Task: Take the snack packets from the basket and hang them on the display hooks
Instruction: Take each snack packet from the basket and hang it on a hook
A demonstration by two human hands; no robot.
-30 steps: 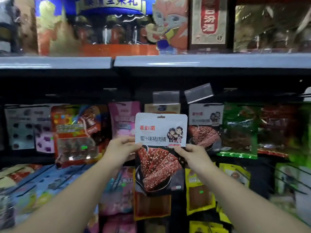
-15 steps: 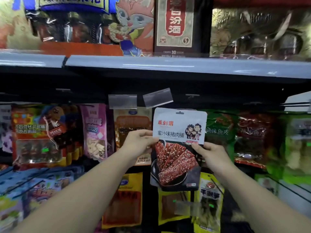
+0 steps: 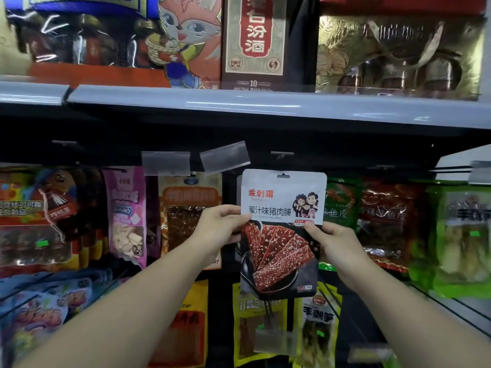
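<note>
You held one pork jerky packet [image 3: 283, 208] upright before the hanging display, below the grey shelf [image 3: 265, 107]. Your left hand [image 3: 220, 227] pinched its left edge; your right hand [image 3: 330, 239] pinched its right edge. Two clear tag holders [image 3: 196, 160] hung just above-left.

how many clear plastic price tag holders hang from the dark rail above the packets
2. One clear plastic tag holder hangs level above the orange packet; the other sits tilted just right of it, upper left of the held white jerky packet. Others may be hidden.
</note>
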